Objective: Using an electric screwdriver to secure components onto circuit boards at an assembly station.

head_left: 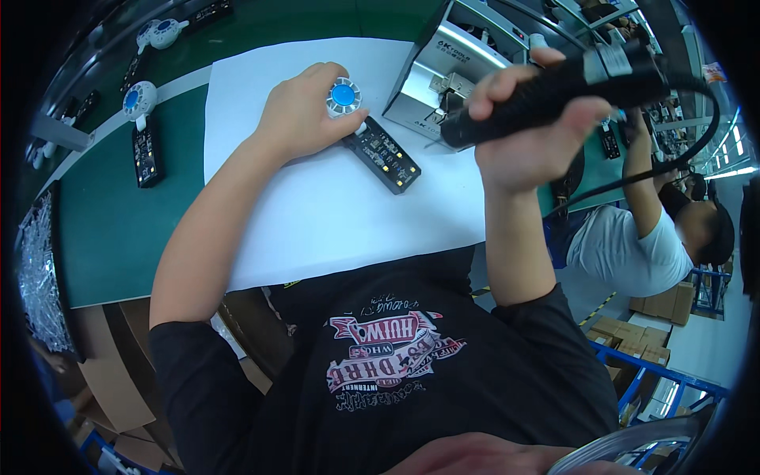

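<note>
Left hand (pixel 297 119) grasps round blue-centred part (pixel 343 96); right hand (pixel 530 131) apparently clenched around black screwdriver (pixel 554 87)

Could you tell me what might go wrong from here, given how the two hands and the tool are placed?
1. The left hand steadies only the round blue-and-white end of the black assembly; the far end lies free on the white sheet and might pivot.
2. The cable of the black power tool in the right hand loops toward a co-worker and could snag.
</note>
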`<state>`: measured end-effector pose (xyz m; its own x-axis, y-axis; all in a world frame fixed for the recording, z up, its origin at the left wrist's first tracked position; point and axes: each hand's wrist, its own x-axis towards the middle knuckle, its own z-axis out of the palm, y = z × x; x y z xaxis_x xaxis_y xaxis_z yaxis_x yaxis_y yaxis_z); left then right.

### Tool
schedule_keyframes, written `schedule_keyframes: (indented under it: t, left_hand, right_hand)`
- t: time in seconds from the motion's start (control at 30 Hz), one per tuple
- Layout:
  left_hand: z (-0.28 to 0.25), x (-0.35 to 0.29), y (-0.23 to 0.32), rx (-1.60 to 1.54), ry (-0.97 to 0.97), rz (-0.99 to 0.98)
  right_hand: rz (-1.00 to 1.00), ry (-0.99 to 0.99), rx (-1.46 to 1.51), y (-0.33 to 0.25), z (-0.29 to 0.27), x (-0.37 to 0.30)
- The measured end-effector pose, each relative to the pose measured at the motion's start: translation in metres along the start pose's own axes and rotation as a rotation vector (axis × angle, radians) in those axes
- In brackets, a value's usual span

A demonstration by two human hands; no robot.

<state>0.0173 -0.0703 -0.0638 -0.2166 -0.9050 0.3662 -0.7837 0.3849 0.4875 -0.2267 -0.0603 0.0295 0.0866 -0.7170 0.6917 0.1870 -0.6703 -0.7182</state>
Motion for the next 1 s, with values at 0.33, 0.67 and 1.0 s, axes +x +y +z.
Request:
schedule_keyframes:
  t: [0.33, 0.67, 1.0]
  left_hand:
    - [0.0, 0.004, 0.003, -0.024, -0.009, -0.027]
    - [0.005, -0.002, 0.0, 0.022, 0.069, 0.049]
    - [-0.008, 0.007, -0.002, 0.043, 0.009, 0.042]
  right_hand:
    - [0.09, -0.156, 0.349, 0.001, 0.003, -0.046]
    - [0.084, -0.157, 0.369, -0.004, 0.005, -0.058]
    - [0.241, 0.03, 0.534, -0.002, -0.004, -0.039]
